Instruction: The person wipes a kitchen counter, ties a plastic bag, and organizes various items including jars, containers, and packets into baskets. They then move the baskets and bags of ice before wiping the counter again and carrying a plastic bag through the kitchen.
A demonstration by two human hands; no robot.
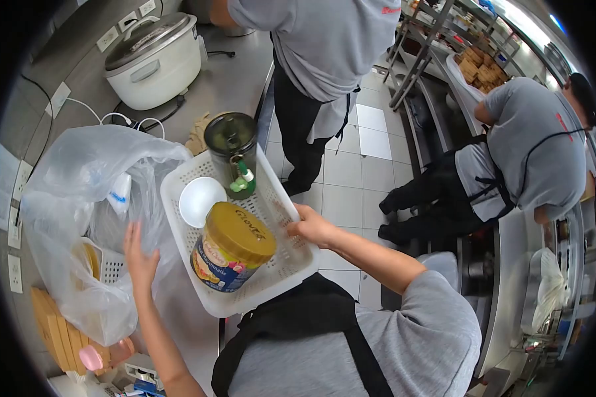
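A white perforated plastic basket (288,281) is tilted in front of me, its right rim in the grip of my right hand (309,226). Inside it are a mayonnaise tub (224,261) with a gold lid marked "Gloves", a dark translucent tumbler (228,142) with a green charm hanging on it, and a small white bowl (202,202). My left hand (140,258) is to the left of the basket, fingers spread and holding nothing, beside a large clear plastic bag (73,178). Through the bag show a white perforated container (112,268) and a small white packet (119,193).
On the steel counter, a rice cooker (155,73) stands at the back, with cables behind the bag. Wooden boards (49,327) and a pink-topped item (91,357) are at lower left. One person (331,53) stands ahead; another (536,139) bends over shelving on the right.
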